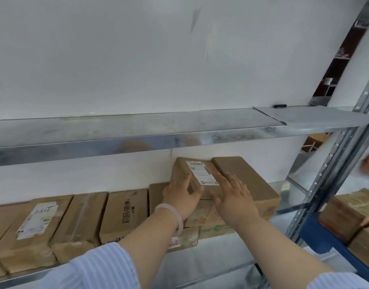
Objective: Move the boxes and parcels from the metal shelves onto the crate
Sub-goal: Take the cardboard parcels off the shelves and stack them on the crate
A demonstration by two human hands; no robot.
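Cardboard labelled box point(197, 174), topmost of a stack on the lower metal shelf point(221, 253), at the pick-up step. Left hand point(182, 197) grips its left side. Right hand point(233, 197) lies flat, fingers straight, along its right edge beside a plain box point(248, 180). Probable next move: close the right hand, lift clear, and carry to the crate, which is out of view.

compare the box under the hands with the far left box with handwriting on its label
The top box sits stacked on other boxes; the handwritten box lies low in the row. The left hand grips the top box and the right hand rests flat at its right edge; the handwritten box is untouched. Both are brown cardboard with white labels.
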